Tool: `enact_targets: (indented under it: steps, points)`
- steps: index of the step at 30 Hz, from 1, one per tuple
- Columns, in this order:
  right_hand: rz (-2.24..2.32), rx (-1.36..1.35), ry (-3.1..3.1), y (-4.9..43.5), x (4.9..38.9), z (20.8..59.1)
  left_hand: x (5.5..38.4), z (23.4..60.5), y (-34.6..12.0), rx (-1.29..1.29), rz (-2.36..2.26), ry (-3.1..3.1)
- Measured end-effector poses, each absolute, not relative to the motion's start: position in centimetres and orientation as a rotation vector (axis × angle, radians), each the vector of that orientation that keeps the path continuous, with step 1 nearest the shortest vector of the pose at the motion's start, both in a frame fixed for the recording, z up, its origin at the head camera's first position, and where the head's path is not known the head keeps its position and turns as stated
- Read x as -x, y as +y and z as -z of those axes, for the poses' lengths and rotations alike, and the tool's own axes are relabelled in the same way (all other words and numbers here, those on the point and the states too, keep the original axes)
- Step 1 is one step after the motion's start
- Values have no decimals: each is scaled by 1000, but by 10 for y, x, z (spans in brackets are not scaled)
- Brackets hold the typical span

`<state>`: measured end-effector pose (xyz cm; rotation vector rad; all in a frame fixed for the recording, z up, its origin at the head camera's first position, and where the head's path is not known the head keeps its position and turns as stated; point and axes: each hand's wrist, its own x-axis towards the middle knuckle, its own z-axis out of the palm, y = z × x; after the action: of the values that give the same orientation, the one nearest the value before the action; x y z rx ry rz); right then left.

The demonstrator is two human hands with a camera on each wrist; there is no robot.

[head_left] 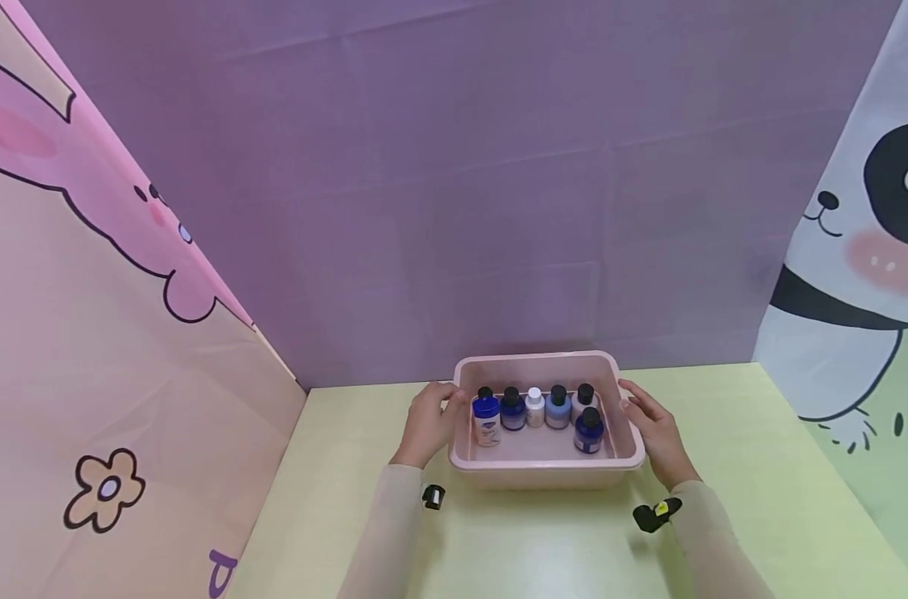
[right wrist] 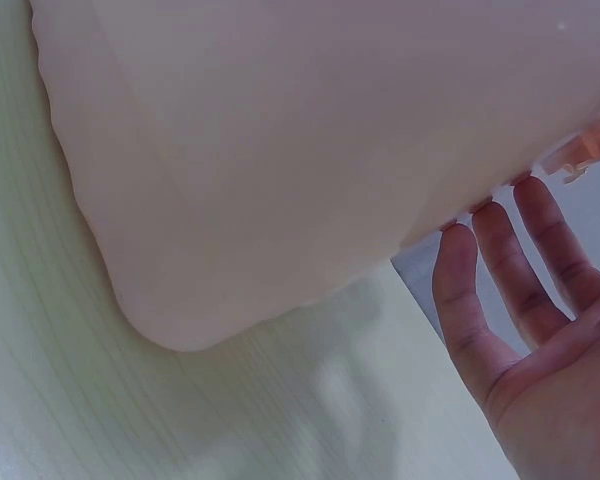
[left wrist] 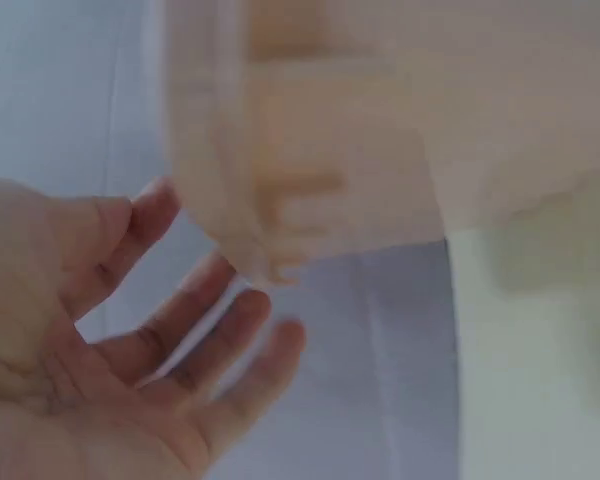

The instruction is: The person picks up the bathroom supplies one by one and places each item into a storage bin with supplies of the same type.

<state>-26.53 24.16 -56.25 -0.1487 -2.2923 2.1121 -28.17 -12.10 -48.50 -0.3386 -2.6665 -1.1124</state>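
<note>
A pink plastic bin (head_left: 543,478) stands on the table near the back wall. Inside it, small bottles sit close together: a white one with a blue lid (head_left: 488,424), a white-capped one (head_left: 534,408), a light blue one (head_left: 558,409) and a dark blue one (head_left: 588,434) among them. At the left rim is my left hand (head_left: 427,424), its fingers spread and relaxed, fingertips right by the edge. My right hand (head_left: 657,433) is at the opposite rim; in the right wrist view its fingertips touch the underside of the bin's edge, fingers nearly straight.
Purple cloth (head_left: 498,208) hangs behind the pale table (head_left: 364,466). Printed panels flank it, a pink rabbit (head_left: 101,183) to the left and a panda (head_left: 850,266) to the right. Black wrist devices (head_left: 656,514) are strapped to both sleeves.
</note>
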Motion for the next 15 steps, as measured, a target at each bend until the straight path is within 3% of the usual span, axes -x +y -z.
enact_targets:
  steps: [15]
  points:
    - [-2086,148,-2314,239,264,561,268,536,-133,128,1594,-2525]
